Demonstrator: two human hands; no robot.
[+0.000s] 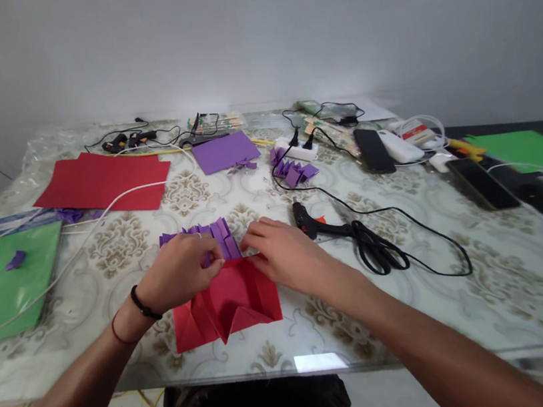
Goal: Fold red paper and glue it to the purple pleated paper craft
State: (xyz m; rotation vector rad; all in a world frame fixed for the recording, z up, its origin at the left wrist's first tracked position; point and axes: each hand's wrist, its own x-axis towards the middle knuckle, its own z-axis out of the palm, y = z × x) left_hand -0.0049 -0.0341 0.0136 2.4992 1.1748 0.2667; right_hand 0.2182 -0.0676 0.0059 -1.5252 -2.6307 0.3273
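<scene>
A red folded paper (237,296) with several creases lies near the table's front edge. My left hand (182,266) is closed, its thumb and fingers pinching the paper's far edge left of the middle. My right hand (278,250) pinches the same edge further right. Just beyond that edge lies a pleated purple paper (226,237), partly hidden behind my left hand. To the right of my right hand is a black glue gun (307,219) on its side, its cable coiled beside black-handled scissors (376,249).
Red sheets (107,183) and a green pack (5,285) lie to the left. A purple sheet (226,151), purple folded pieces (294,170) and a white power strip (298,149) sit further back. Phones (483,184) and green sheets (521,151) are on the right. A white cable (114,202) crosses the left side.
</scene>
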